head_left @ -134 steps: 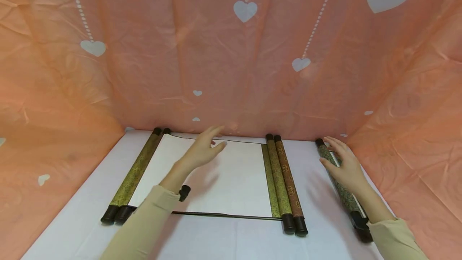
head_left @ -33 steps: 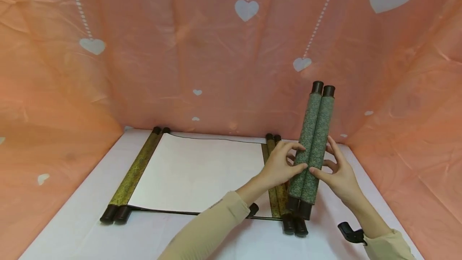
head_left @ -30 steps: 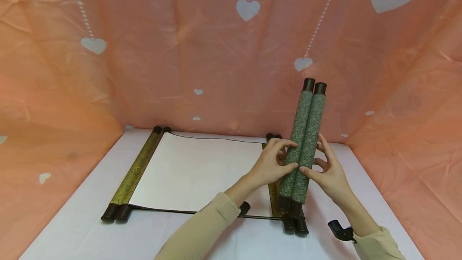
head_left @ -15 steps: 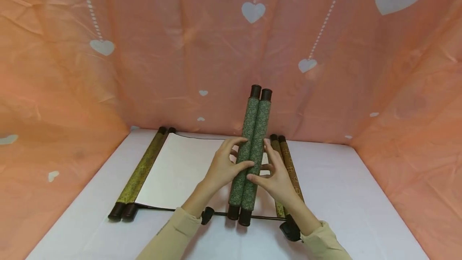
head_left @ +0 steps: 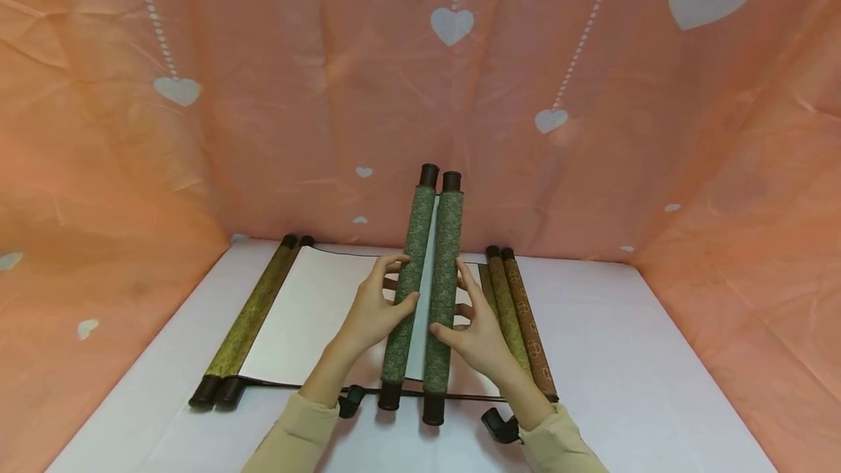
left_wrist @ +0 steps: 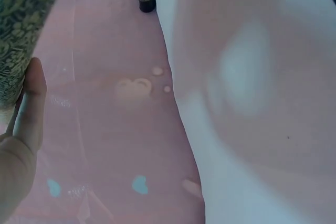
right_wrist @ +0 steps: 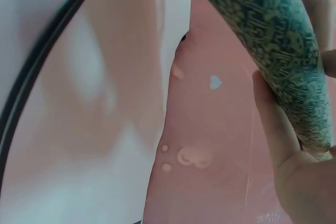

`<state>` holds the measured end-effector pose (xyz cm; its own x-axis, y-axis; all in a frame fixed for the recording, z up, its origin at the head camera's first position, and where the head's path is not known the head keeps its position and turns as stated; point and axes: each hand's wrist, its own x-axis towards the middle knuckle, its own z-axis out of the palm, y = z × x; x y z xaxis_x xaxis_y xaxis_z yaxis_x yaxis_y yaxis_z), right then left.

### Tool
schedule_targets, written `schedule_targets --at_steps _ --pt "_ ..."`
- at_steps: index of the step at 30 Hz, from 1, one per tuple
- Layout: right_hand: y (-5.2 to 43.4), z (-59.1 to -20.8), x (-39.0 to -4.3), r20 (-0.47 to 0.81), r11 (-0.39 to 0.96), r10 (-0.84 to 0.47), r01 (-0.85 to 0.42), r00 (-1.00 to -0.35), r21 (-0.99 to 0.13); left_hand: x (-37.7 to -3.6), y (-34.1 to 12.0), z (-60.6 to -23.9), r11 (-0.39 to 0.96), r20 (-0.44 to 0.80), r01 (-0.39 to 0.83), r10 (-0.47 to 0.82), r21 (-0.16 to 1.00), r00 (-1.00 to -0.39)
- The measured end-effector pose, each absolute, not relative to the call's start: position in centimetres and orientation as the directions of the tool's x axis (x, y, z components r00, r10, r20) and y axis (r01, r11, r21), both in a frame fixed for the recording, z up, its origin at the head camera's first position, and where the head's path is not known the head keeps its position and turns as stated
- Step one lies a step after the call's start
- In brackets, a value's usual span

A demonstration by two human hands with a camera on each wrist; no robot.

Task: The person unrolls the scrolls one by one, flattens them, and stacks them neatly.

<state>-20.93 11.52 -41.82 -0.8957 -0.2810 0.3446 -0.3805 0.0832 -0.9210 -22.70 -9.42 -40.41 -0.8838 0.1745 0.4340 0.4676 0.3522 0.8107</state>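
A green patterned scroll (head_left: 444, 276) with dark end knobs is held up over the table, its two rollers slightly apart. Between the rollers a narrow strip of pale paper (head_left: 423, 298) shows. My left hand (head_left: 374, 309) grips the left roller, thumb in front and fingers behind. The right roller is gripped by my right hand (head_left: 476, 331) in the same way. In the right wrist view the green roller (right_wrist: 278, 40) lies against the fingers. Below lies an unrolled scroll with a blank white sheet (head_left: 315, 312), partly hidden by the hands.
The sheet's yellow-green roller pair (head_left: 252, 312) lies at the left. At its right edge lie another yellow-green roller (head_left: 507, 298) and a brown scroll (head_left: 528, 320). White cloth (head_left: 611, 356) covers the table. A peach curtain with hearts (head_left: 394, 93) hangs behind and at both sides.
Earlier the green scroll lay at the far right of the table. Both hands have lifted it and carried it left over the white sheet. Its rollers, together half a second ago, have parted slightly.
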Motion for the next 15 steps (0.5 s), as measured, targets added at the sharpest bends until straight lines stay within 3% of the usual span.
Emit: schedule_targets --at_steps 6,15 --pt "12.3 -41.8 -20.9 0.328 0.122 -0.319 -0.381 -0.889 -0.916 -22.9 -10.0 -40.8 0.322 0.405 0.463 0.231 0.826 -0.884" --pt "12.6 -42.4 -21.6 0.263 0.148 -0.260 -0.307 -0.929 -0.940 -23.2 -10.2 -41.1 0.349 0.387 0.456 0.252 0.819 -0.887"
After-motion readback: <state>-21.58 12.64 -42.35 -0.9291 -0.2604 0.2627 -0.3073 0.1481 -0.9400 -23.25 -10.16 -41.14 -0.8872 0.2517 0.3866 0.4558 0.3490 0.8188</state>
